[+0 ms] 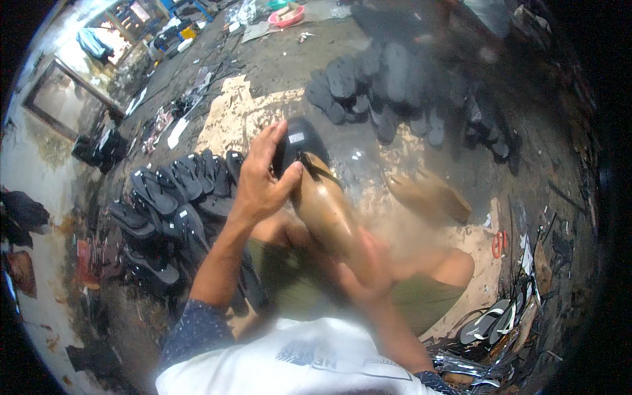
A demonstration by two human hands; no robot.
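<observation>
In front of my lap I hold a glossy brown foot-shaped form (324, 209), like a shoe last, tilted with its narrower end toward me. A black flip-flop (304, 137) with a small white sticker sits at its far end, its thin dark strap crossing the form. My left hand (262, 174) grips the flip-flop's left edge, thumb on the strap. Around the near end of the form my right hand (368, 263) is wrapped, partly blurred by a hazy patch in the picture. Another brown foot form (431, 197) lies on the floor to the right.
Rows of black flip-flops (187, 181) lie at my left. A pile of dark soles (388, 79) spreads at the far right. Red-handled scissors (500, 244) and white-strapped flip-flops (490, 321) lie at my right. A pink basin (286, 16) stands far back.
</observation>
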